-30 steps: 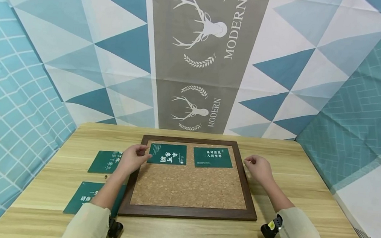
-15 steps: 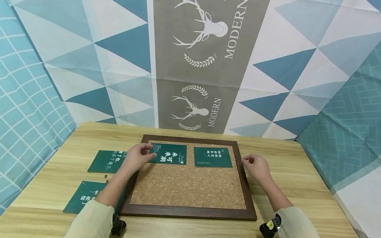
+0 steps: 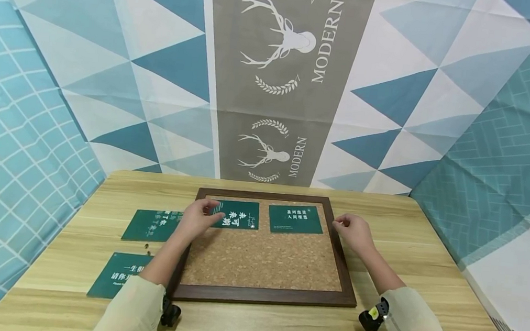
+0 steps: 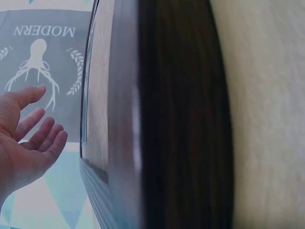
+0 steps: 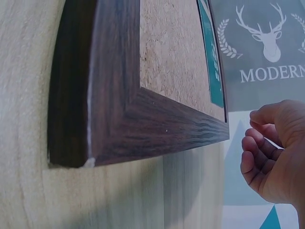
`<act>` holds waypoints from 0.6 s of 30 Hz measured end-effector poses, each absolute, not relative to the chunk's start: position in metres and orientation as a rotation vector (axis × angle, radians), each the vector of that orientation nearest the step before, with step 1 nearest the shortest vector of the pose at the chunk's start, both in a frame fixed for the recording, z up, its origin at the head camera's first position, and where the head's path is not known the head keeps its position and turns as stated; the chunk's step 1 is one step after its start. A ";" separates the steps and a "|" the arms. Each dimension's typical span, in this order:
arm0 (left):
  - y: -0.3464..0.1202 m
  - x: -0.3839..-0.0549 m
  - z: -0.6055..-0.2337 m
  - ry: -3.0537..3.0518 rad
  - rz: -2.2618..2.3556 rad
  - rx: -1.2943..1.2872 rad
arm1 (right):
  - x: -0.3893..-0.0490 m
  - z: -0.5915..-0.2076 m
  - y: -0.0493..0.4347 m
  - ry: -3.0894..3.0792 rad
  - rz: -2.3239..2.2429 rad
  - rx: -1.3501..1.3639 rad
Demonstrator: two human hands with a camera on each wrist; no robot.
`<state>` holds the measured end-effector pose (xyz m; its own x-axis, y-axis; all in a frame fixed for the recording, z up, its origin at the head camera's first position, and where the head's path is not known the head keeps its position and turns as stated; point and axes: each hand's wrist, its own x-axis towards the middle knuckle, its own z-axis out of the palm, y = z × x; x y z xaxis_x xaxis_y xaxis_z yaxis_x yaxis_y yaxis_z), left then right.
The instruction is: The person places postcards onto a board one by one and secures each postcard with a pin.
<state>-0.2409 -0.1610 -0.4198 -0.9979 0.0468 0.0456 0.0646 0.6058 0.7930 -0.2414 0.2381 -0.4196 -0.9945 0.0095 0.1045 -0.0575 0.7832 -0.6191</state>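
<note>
Head view: left hand [image 3: 197, 219] covers left end of left board card [image 3: 243, 215]; left arm [image 3: 165, 259] hides right ends of upper loose card [image 3: 148, 227] and lower loose card [image 3: 113, 278]. Dark bits [image 3: 146, 246] between too small to identify. Sleeves [image 3: 131, 309] cut at bottom. Left wrist view: frame [image 4: 183, 119] blurred, cropped. Right wrist view: right hand [image 5: 279, 162] cropped; can't tell whether it pinches anything.

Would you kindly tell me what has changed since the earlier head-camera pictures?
The left hand moved rightward, further over the left green card on the corkboard; the right hand drifted slightly left. No grasp or release shows. The right green card and corkboard stayed put.
</note>
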 end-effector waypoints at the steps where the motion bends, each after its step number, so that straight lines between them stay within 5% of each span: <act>1: -0.160 -0.241 -0.420 -2.796 -1.383 -0.097 | -0.241 -0.419 0.238 -2.870 1.005 0.039; 18: -0.142 -0.246 -0.418 -2.810 -1.360 -0.144 | -0.240 -0.417 0.231 -2.872 0.994 0.054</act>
